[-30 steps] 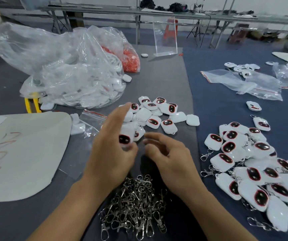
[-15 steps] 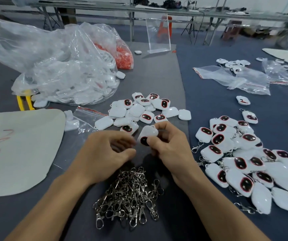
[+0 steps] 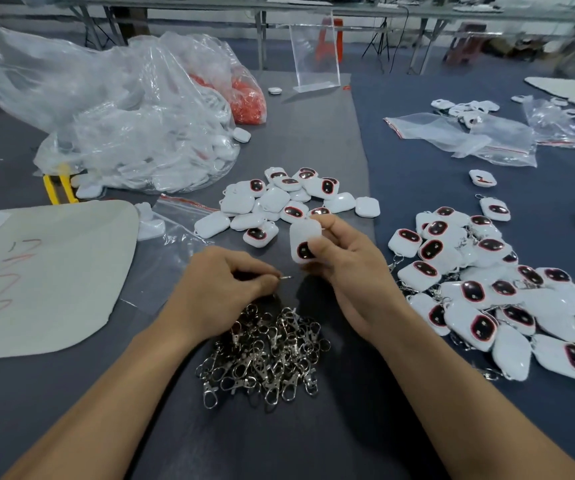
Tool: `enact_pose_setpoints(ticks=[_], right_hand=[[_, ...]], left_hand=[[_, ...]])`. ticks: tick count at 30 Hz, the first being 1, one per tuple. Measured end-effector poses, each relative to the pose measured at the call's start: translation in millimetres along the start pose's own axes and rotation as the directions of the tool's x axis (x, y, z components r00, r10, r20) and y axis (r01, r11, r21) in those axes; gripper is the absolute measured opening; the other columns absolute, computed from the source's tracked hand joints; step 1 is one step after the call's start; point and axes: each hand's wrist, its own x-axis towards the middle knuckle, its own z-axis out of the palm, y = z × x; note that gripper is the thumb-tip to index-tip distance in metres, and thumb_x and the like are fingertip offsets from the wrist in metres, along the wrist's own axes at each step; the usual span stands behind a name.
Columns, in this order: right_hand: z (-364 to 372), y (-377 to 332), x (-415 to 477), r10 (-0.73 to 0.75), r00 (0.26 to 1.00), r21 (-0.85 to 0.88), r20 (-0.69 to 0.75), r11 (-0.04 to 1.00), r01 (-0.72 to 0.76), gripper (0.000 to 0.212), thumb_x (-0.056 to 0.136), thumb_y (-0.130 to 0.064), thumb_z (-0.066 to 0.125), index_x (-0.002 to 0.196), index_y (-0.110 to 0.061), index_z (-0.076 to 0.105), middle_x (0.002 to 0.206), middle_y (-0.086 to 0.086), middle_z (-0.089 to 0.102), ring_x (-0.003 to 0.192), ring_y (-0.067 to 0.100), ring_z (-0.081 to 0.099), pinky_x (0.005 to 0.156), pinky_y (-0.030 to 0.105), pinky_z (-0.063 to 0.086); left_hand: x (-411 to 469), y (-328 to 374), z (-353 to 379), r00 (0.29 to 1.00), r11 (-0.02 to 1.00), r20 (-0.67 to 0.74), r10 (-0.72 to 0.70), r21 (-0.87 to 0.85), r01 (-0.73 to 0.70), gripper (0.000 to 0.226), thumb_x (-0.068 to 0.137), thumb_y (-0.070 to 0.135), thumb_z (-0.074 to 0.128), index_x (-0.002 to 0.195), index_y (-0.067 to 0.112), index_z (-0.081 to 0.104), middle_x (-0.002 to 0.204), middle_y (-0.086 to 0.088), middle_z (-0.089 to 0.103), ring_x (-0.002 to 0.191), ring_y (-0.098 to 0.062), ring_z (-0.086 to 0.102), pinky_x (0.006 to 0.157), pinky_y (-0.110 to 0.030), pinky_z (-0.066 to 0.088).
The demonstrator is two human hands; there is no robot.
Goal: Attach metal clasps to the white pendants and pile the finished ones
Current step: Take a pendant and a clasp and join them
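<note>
My right hand [image 3: 352, 268] pinches a white pendant [image 3: 304, 240] with a dark red-rimmed oval, held upright above the table. My left hand [image 3: 222, 289] has its fingers curled round a metal clasp [image 3: 285, 278], whose tip pokes out toward the pendant with a small gap between them. A heap of loose metal clasps [image 3: 265, 355] lies just under both hands. Beyond the hands sits a cluster of bare pendants [image 3: 279, 206]. To the right spreads a pile of pendants with clasps on them [image 3: 494, 292].
A big clear plastic bag of white parts [image 3: 133, 133] and a bag of red bits [image 3: 248, 98] fill the back left. A pale sheet [image 3: 47, 275] lies at left, yellow-handled pliers [image 3: 59, 188] behind it. Empty zip bags [image 3: 466, 136] lie at back right.
The left hand picked up a pendant from the cluster and passed it to the right hand. The left hand then dropped toward the clasp heap and now holds a clasp.
</note>
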Motion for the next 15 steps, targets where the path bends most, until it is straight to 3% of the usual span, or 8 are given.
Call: enact_pose_setpoints(ticks=[3, 6, 8, 10, 13, 15], right_hand=[[-1.7, -3.1, -2.6, 0.137, 0.99, 0.223, -0.019, 0.966, -0.129, 0.019, 0.104, -0.006, 0.052, 0.096, -0.01, 0.069, 0.084, 0.008, 0.068, 0.078, 0.016, 0.071, 0.063, 0.029, 0.059], [-3.2, -0.6, -1.8, 0.197, 0.978, 0.204, -0.068, 0.962, -0.18, 0.015, 0.103, -0.013, 0.056, 0.092, -0.009, 0.065, 0.081, 0.012, 0.064, 0.072, 0.02, 0.07, 0.054, 0.026, 0.053], [-4.1, 2.0, -1.3, 0.155, 0.987, 0.106, -0.047, 0.983, -0.15, 0.01, 0.092, -0.016, 0.071, 0.091, -0.013, 0.062, 0.079, 0.008, 0.061, 0.068, 0.018, 0.062, 0.054, 0.025, 0.048], [-5.3, 5.7, -2.7, 0.046, 0.999, -0.096, 0.011, 0.994, -0.044, 0.023, 0.076, -0.015, 0.081, 0.09, -0.016, 0.063, 0.074, 0.003, 0.057, 0.065, 0.016, 0.052, 0.054, 0.025, 0.044], [0.0, 10.0, -8.4, -0.04, 0.997, -0.432, 0.065, 0.9, 0.065, 0.022, 0.068, -0.024, 0.084, 0.086, -0.023, 0.071, 0.066, -0.005, 0.062, 0.06, 0.011, 0.053, 0.056, 0.03, 0.046], [3.3, 11.0, -11.7, -0.037, 0.998, -0.486, 0.041, 0.872, 0.052, 0.022, 0.067, -0.031, 0.085, 0.087, -0.029, 0.075, 0.064, -0.007, 0.064, 0.058, 0.008, 0.055, 0.057, 0.032, 0.049]], left_hand=[[0.5, 1.1, 2.3, 0.997, 0.995, -0.076, -0.02, -0.094, 0.013, 0.027, 0.083, 0.011, 0.08, 0.085, 0.039, 0.079, 0.071, 0.024, 0.073, 0.067, 0.011, 0.066, 0.064, -0.002, 0.043], [1.0, 0.5, 4.7, 0.991, 0.987, -0.125, -0.048, -0.158, 0.028, 0.036, 0.084, 0.004, 0.078, 0.085, 0.04, 0.077, 0.073, 0.022, 0.075, 0.069, 0.007, 0.068, 0.067, -0.006, 0.048], [2.6, -0.5, 5.3, 0.987, 0.982, -0.149, -0.066, -0.185, 0.038, 0.037, 0.084, 0.001, 0.076, 0.086, 0.038, 0.077, 0.075, 0.019, 0.076, 0.072, 0.002, 0.071, 0.069, -0.009, 0.051], [4.0, 0.4, 6.4, 0.984, 0.968, -0.164, -0.069, -0.249, 0.026, 0.035, 0.083, -0.001, 0.076, 0.086, 0.034, 0.078, 0.076, 0.014, 0.077, 0.07, -0.001, 0.073, 0.067, -0.011, 0.053], [4.2, 5.6, 7.1, 0.975, 0.937, -0.218, -0.044, -0.349, -0.036, 0.03, 0.078, -0.001, 0.082, 0.081, 0.029, 0.08, 0.076, 0.009, 0.078, 0.068, -0.001, 0.071, 0.066, -0.011, 0.052], [4.4, 7.2, 6.6, 0.974, 0.909, -0.225, -0.036, -0.412, -0.062, 0.03, 0.074, -0.002, 0.083, 0.076, 0.027, 0.081, 0.075, 0.004, 0.078, 0.068, -0.005, 0.073, 0.065, -0.013, 0.054]])
